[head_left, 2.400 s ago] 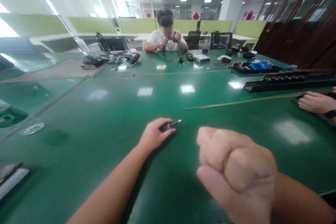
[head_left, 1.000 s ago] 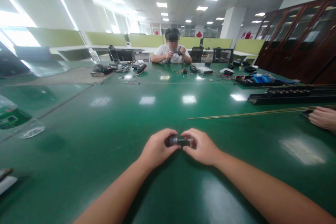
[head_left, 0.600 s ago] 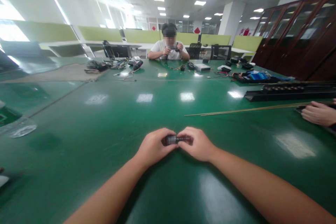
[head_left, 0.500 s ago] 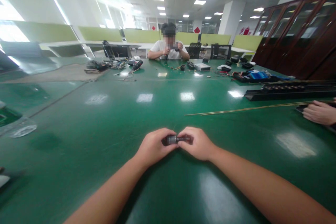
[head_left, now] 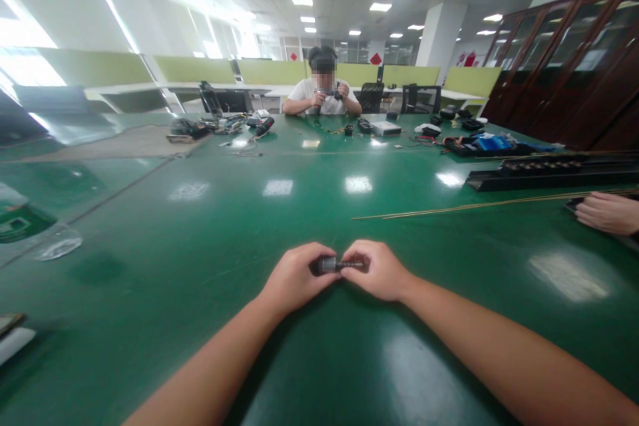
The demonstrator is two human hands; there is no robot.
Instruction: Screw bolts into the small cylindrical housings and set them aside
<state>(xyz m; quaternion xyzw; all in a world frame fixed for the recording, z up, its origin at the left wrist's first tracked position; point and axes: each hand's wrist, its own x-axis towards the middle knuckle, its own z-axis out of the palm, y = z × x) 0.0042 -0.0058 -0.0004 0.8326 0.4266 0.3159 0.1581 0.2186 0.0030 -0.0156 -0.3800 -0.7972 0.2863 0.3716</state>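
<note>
Above the green table, my left hand is closed around a small dark cylinder with a thin shaft, which looks like a small motor. The cylinder lies level, and its shaft points right. With bent thumb and fingers, my right hand closes on the shaft end. The shaft shows between the thumb and the forefinger. Part of the cylinder is hidden in my left palm.
Long thin brass-coloured rods and a black rail lie to the right, by another person's hand. A clear bottle lies on the left. Across the table sits a co-worker among tools and parts.
The view has shifted slightly, so the bottle and the item at the lower left show more. My right hand sits a touch farther right along the shaft; both hands keep their hold.
</note>
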